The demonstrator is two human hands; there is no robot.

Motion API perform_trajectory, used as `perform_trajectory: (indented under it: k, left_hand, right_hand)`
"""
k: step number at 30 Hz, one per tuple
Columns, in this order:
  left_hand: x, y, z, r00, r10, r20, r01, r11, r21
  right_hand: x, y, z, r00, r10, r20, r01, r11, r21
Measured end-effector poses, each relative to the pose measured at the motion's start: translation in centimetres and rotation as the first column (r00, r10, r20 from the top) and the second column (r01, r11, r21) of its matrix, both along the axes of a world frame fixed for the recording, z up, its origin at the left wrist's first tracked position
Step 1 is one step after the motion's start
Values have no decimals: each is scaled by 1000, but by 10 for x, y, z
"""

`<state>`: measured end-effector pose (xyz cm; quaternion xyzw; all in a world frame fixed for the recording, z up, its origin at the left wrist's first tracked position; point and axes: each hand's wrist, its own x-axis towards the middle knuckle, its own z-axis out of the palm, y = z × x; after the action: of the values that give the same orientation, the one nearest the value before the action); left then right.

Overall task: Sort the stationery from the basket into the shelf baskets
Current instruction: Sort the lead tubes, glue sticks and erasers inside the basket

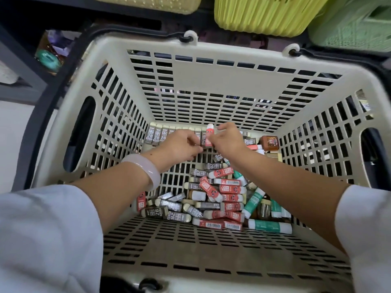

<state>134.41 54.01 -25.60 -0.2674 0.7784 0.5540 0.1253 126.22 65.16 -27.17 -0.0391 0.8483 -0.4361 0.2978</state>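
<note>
I'm reaching both hands deep into the beige slatted plastic basket [211, 66]. My right hand [227, 142] is pinching a red-sleeved eraser [209, 138] by the far wall; my left hand [181, 148] is gripping, I think, the brown 2B erasers [157, 135] lined there. Most stock is lying unsorted; the walls are crowding my wrists.

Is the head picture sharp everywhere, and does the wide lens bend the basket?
Head view: the basket rim bows outward, plainly lens distortion; the light is even, with no harsh glare; the eraser pile reads sharp, with "2B" legible; the sleeves at the bottom corners look soft, and the left hand and right hand slightly soft; the shelf baskets at top are stretched.
</note>
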Motion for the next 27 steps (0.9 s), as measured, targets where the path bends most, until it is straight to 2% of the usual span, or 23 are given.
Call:
perform_trajectory:
  k: [1,2,3,5,8,10,12,14,16,17,20,25,27]
  left_hand:
    - [2,-2,-3,986,-163,30,166,962,-217]
    - [4,-2,-7,949,-303,87,313,871,-378]
    - [7,-2,-10,903,-404,147,425,783,-454]
    - [12,3,-15,817,-532,220,565,667,-486]
    - [17,11,-20,742,-618,259,659,605,-447]
    - [18,12,-23,723,-635,273,680,581,-447]
    - [18,12,-23,724,-625,291,680,579,-449]
    - [17,11,-23,728,-611,311,679,581,-448]
    - [16,10,-20,737,-591,328,672,594,-442]
    - [15,10,-19,746,-576,335,665,606,-437]
    - [11,6,-14,784,-518,341,620,652,-436]
    - [8,-5,-5,867,-387,315,492,763,-419]
    - [6,-9,-2,909,-310,279,402,828,-390]
  right_hand:
    - [-4,1,-3,998,4,-68,1,998,65]
    - [-7,2,-6,995,21,-100,-9,993,119]
    - [-8,1,-10,993,44,-113,-24,985,171]
    - [-9,-2,-15,985,89,-145,-50,965,256]
    - [-6,-4,-19,964,159,-213,-87,946,313]
    - [-5,-1,-17,936,269,-227,-173,914,368]
    - [-9,4,-13,913,329,-242,-226,900,371]
    - [-16,11,-6,885,341,-318,-214,903,373]
    - [-25,21,-2,790,440,-428,-222,855,469]
    - [-28,26,-1,727,528,-439,-251,799,546]
    - [-26,35,-1,587,714,-381,-323,639,698]
    - [-26,28,3,438,847,-301,-382,479,790]
    - [-27,27,5,388,866,-314,-381,461,801]
